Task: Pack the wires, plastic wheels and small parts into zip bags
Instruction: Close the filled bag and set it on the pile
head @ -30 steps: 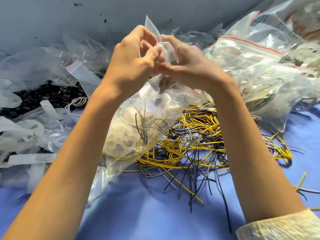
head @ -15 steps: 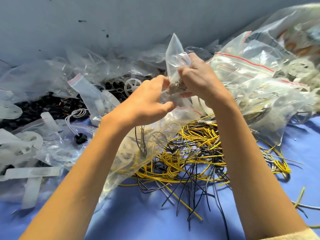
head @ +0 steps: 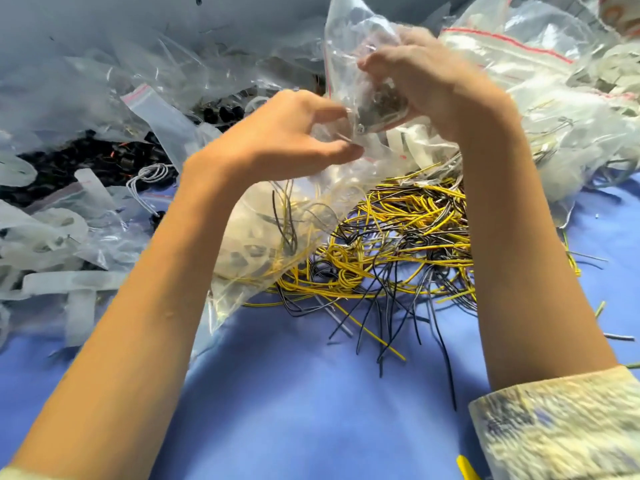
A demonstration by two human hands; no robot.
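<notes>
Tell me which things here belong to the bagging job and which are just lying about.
In the job: small zip bag of dark parts, gripped by right hand and left hand; loose yellow and black wires; black parts pile.
Lying about: filled zip bags, seemingly packed; white cord; yellow object at bottom edge.

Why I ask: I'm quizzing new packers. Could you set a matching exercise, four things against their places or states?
Things:
1. small zip bag
2. yellow and black wires
3. black small parts
4. large red-striped zip bag

Places:
a. heaped at far left
b. gripped by the right hand
c. lying at far right
d. loose pile on the blue cloth

Pairs: 1-b, 2-d, 3-a, 4-c
</notes>
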